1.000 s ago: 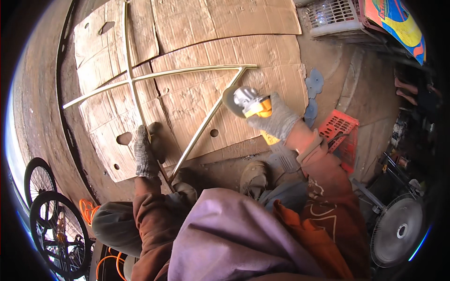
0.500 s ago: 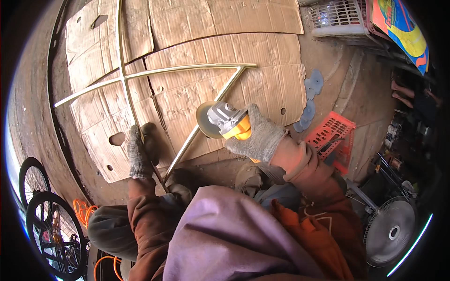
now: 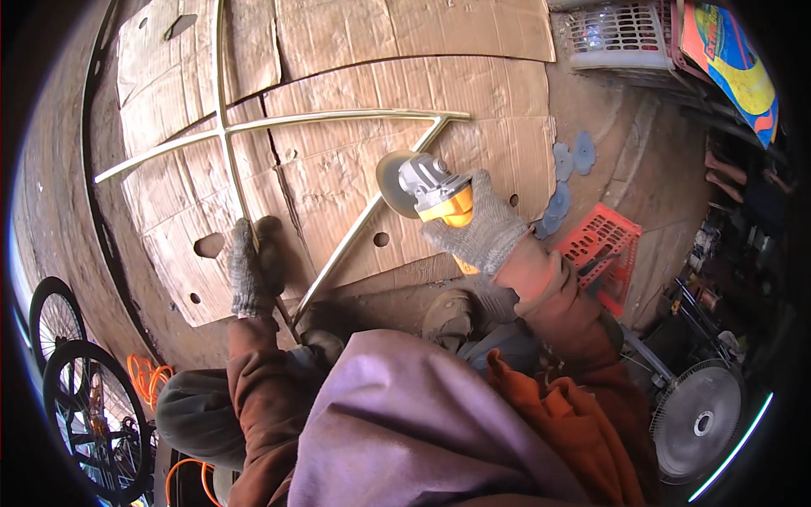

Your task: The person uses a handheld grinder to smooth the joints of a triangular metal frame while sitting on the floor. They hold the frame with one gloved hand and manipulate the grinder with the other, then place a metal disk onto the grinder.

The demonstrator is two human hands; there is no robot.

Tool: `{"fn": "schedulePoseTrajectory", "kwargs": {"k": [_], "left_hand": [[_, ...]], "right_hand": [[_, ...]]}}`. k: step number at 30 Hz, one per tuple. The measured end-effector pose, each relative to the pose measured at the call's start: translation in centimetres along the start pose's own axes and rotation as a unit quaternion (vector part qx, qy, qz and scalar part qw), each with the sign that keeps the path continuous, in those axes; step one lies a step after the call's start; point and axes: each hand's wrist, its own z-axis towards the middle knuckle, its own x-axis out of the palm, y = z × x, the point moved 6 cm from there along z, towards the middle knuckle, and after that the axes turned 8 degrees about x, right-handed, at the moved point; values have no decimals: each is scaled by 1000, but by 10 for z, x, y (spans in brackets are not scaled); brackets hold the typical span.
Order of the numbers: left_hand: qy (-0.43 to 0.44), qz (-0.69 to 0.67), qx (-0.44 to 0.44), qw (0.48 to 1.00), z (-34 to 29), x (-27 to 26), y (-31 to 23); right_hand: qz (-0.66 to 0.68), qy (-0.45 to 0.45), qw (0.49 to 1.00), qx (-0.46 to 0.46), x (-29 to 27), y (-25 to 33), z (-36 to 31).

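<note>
A frame of shiny gold-coloured metal tubes (image 3: 338, 116) lies over flattened cardboard (image 3: 338, 194). My gloved left hand (image 3: 253, 269) is closed round the near end of its long upright tube. In my gloved right hand (image 3: 486, 226) is a grey and yellow angle grinder (image 3: 433, 188), gripped by its body. Its round disc (image 3: 395, 182) is at the slanting tube (image 3: 359, 228), overlapping it in view; whether the two touch I cannot tell. The slanting tube meets the cross tube at the upper right, and its near end lies by my boot.
Several grey discs (image 3: 557, 200) lie by the cardboard's right edge, near a red plastic crate (image 3: 598, 241). A fan (image 3: 699, 421) stands at the lower right, a pale basket (image 3: 617, 38) at the upper right. Bicycle wheels (image 3: 93, 422) and an orange cable (image 3: 149, 380) are at the left.
The grinder in my right hand has moved right and up along the slanting tube, toward its joint with the cross tube. My left hand keeps its hold on the frame.
</note>
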Motion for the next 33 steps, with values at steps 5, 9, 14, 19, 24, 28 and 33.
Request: {"fn": "schedulePoseTrajectory", "kwargs": {"k": [5, 9, 14, 19, 24, 28, 33], "left_hand": [[-41, -12, -13, 999, -1, -2, 2], [-39, 0, 0, 999, -7, 3, -4], [-20, -22, 6, 1000, 3, 2, -1], [-39, -42, 9, 998, 7, -6, 6], [-25, -4, 11, 1000, 0, 0, -3], [-17, -4, 10, 1000, -6, 5, -6], [-23, 1, 9, 1000, -6, 4, -5]], "right_hand": [[-58, 11, 998, -10, 6, 7, -13], [-7, -5, 998, -63, -6, -9, 4], [-169, 4, 982, -79, -65, 12, -8], [-360, 38, 931, -51, -77, 23, -16], [-340, 26, 939, -34, -56, 13, -9], [-266, 5, 962, -51, -41, -2, 8], [-257, 16, 965, -41, -38, -3, 9]]}}
